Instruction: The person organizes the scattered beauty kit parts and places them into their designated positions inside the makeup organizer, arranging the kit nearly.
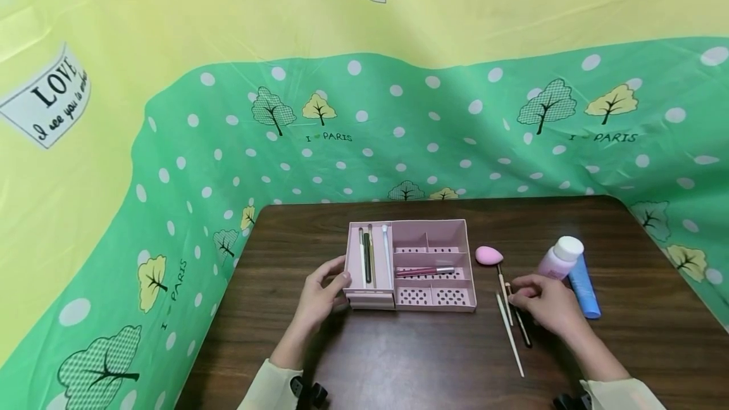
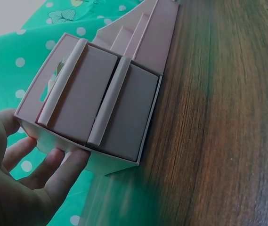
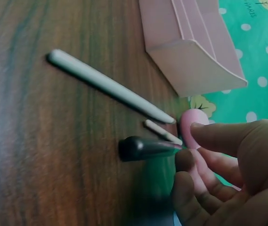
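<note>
A pink cosmetics organizer (image 1: 371, 294) stands on the table. My left hand (image 1: 321, 293) touches its left side near the front corner with thumb and fingertips; the left wrist view shows two drawer fronts (image 2: 79, 94) beside them. Several makeup brushes (image 1: 367, 258) lie in the left section, and a lip gloss tube (image 1: 424, 271) in a right compartment. On the right, my right hand (image 1: 543, 299) is at a dark-handled brush (image 1: 524, 331), with thumb and fingers visibly apart in the right wrist view. Next to it lie a white brush (image 1: 512, 340), a thin pale brush (image 1: 504, 290) and a pink makeup sponge (image 1: 488, 255).
Behind my right hand are a pink bottle with a white cap (image 1: 560, 257) and a blue tube (image 1: 585, 290). The dark wooden table (image 1: 421, 359) reaches back to a green and yellow printed curtain (image 1: 455, 131).
</note>
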`<state>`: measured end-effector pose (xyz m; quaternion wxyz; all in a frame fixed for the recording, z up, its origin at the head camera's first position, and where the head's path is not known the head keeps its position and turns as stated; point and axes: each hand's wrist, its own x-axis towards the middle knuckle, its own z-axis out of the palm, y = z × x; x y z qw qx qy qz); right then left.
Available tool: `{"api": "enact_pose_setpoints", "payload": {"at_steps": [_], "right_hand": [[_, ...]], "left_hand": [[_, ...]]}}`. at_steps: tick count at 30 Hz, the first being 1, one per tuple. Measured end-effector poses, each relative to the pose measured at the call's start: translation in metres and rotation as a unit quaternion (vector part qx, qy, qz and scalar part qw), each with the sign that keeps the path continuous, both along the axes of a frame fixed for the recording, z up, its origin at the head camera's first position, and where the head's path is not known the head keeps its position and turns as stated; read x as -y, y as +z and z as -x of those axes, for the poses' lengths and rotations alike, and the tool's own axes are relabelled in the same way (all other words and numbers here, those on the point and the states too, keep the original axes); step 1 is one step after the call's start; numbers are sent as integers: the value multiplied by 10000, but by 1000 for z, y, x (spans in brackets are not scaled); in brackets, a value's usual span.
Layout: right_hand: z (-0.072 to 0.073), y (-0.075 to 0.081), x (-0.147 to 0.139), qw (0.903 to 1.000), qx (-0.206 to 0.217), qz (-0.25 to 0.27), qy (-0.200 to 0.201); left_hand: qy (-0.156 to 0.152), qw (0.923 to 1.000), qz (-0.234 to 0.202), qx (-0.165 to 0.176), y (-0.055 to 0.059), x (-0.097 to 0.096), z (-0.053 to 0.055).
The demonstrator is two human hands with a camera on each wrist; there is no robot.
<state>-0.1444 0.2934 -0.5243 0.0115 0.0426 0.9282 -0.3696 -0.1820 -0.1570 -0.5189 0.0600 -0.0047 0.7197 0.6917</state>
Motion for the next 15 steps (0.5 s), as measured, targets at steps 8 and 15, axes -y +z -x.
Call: {"api": "enact_pose_setpoints", "payload": {"at_steps": [8,15], "right_hand": [[-4,-6,-4,9998,185,-121,17],[-4,-7,-1,9993,201,-321,6]], "left_hand": [[0,10000,-16,15,0,0,0],[-12,10000,-17,-3,-1,0,0]]}}
